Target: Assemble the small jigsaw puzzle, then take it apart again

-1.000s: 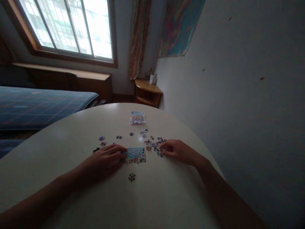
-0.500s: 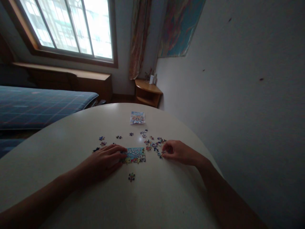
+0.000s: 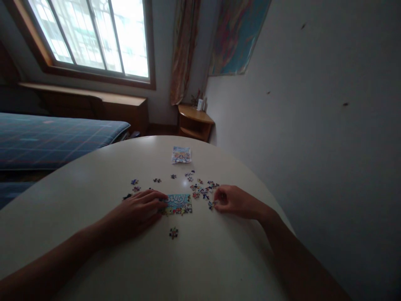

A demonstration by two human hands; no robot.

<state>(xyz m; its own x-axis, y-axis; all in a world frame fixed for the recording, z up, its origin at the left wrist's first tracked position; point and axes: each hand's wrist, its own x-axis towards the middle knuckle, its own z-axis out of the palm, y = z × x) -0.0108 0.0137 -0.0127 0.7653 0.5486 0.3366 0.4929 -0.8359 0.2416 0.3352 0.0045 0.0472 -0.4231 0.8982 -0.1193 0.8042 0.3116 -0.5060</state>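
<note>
A partly joined jigsaw puzzle (image 3: 178, 204) with a bright blue upper part lies on the white table. My left hand (image 3: 140, 207) rests on its left side with fingers stretched out, hiding that end. To the right, my right hand (image 3: 233, 201) has thumb and forefinger curled together on a small jigsaw piece (image 3: 215, 203); the fingers partly cover it. Close by is a cluster of loose jigsaw pieces (image 3: 203, 190). One single jigsaw piece (image 3: 173, 233) lies on the near side of the puzzle.
Beyond the puzzle, a printed picture sheet (image 3: 181, 155) lies on the round table (image 3: 150, 154). Several more loose pieces (image 3: 134, 182) are scattered left of centre. A wall (image 3: 297, 138) runs along the right; a plaid mattress (image 3: 62, 140) is at left.
My right hand has shifted very slightly beside the loose pieces, its fingertips still together. My left hand stays on the puzzle.
</note>
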